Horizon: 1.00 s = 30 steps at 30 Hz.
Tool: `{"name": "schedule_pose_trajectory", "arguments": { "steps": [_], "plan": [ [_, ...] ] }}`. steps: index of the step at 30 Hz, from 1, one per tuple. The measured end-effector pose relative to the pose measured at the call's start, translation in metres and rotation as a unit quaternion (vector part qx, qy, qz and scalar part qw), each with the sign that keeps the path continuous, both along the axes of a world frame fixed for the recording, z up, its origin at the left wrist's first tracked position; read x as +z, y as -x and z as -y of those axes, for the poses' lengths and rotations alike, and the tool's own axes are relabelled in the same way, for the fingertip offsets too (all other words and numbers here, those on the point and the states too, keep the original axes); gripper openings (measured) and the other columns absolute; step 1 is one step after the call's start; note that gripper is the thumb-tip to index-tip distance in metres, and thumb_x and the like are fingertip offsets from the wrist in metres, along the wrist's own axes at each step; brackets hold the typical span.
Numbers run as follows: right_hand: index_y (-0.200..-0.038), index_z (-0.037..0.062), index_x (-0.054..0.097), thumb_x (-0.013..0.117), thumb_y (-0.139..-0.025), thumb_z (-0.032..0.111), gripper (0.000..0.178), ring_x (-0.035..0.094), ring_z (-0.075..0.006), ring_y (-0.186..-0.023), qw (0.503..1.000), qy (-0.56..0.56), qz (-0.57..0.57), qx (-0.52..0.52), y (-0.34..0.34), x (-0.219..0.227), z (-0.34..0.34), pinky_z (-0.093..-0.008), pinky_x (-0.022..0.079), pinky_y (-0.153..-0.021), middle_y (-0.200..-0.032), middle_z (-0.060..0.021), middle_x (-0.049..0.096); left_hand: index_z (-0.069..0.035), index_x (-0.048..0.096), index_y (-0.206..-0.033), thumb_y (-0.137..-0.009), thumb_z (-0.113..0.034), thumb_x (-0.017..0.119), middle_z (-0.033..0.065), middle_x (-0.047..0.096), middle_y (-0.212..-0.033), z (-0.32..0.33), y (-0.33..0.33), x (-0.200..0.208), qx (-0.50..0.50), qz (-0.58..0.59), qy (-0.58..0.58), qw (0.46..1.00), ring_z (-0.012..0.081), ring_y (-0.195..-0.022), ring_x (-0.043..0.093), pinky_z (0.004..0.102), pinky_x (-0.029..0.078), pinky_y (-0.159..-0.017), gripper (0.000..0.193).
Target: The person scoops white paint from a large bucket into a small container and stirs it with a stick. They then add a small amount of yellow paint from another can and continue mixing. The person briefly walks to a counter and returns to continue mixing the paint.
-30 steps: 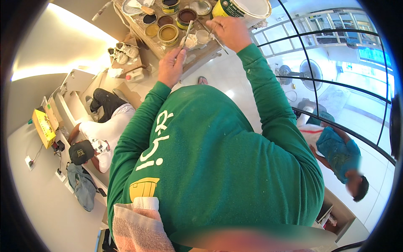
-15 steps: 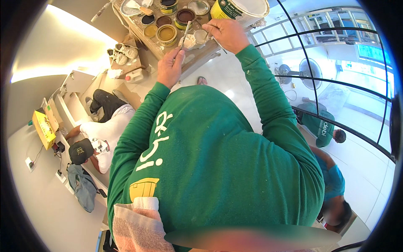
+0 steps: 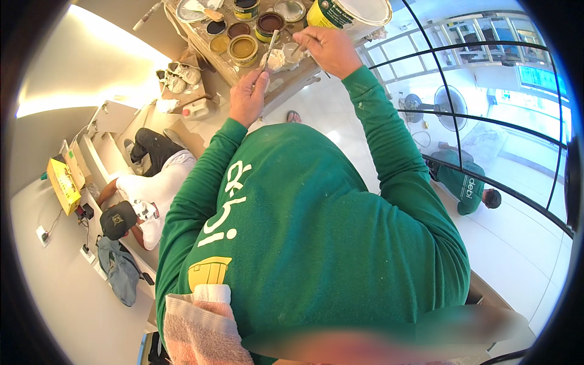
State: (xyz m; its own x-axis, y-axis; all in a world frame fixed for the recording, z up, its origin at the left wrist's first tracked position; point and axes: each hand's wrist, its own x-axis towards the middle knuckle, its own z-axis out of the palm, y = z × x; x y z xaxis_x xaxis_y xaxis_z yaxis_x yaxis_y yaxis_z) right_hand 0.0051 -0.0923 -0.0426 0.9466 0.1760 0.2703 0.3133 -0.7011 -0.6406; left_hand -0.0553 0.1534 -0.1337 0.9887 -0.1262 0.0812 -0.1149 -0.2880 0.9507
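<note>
At the wooden bench, my left hand pinches a slim tool with a pale, flat tip, pointing up. The tip is too small to tell a brush from a spatula. Beside it, my right hand is closed on a thin, stick-like tool, mostly hidden by the fingers. A lump of white paste and a small round pale lid lie just under the hands. Around them stand an open can of ochre paint, a can of dark brown paint and a white bucket.
A brush lies across a round lid at the bench's far left. Shoes and a white jug stand left of the bench. A person in white lies at left. Black bars run along the right, with another person beyond.
Both hands stay almost in place, with the right fingers shifted slightly. A person in blue at the lower right is now mostly out of sight.
</note>
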Motion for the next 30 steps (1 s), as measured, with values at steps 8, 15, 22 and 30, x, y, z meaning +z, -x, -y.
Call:
{"name": "schedule_pose_trajectory", "arguments": {
  "steps": [8, 15, 22, 30],
  "plan": [
    [-0.100, 0.0075, 0.079, 0.069, -0.105, 0.039, 0.034, 0.071, -0.0338, -0.074, 0.999, 0.034, 0.002, -0.011, -0.001, 0.005, -0.001, -0.0416, 0.055, -0.069, -0.080, -0.0135, 0.074, -0.011, 0.078, -0.127, -0.109, -0.034, 0.061, 0.0170, 0.076, -0.101, -0.001, -0.002, -0.003, -0.008, -0.015, -0.022, 1.000, 0.0331, -0.093, 0.072, 0.0425, 0.055, -0.087, 0.033],
    [-0.105, 0.0095, 0.080, 0.066, -0.106, 0.038, 0.032, 0.071, -0.0391, -0.079, 0.999, 0.024, -0.001, -0.023, 0.001, 0.005, -0.001, -0.0470, 0.055, -0.072, -0.086, -0.0174, 0.075, -0.011, 0.077, -0.127, -0.109, -0.034, 0.062, 0.0173, 0.076, -0.106, -0.001, -0.002, -0.002, -0.009, -0.014, -0.008, 1.000, 0.0313, -0.096, 0.074, 0.0419, 0.056, -0.089, 0.033],
    [-0.108, 0.0056, 0.078, 0.064, -0.107, 0.035, 0.033, 0.070, -0.0418, -0.087, 1.000, 0.018, 0.001, 0.017, 0.001, 0.008, -0.003, -0.0475, 0.054, -0.075, -0.093, -0.0208, 0.074, -0.002, 0.076, -0.121, -0.107, -0.029, 0.064, 0.0215, 0.076, -0.112, -0.005, -0.006, -0.014, -0.023, 0.047, -0.038, 0.998, 0.0421, -0.106, 0.072, 0.0477, 0.056, -0.094, 0.033],
    [-0.096, 0.0071, 0.074, 0.066, -0.105, 0.039, 0.034, 0.067, -0.0446, -0.080, 0.993, -0.098, -0.065, 0.000, 0.004, 0.018, -0.008, -0.0547, 0.050, -0.070, -0.082, -0.0193, 0.070, -0.006, 0.076, -0.126, -0.109, -0.027, 0.061, 0.0194, 0.073, -0.101, -0.003, 0.000, -0.001, -0.006, 0.026, -0.017, 1.000, 0.0357, -0.095, 0.071, 0.0419, 0.055, -0.088, 0.031]
  ]
}}
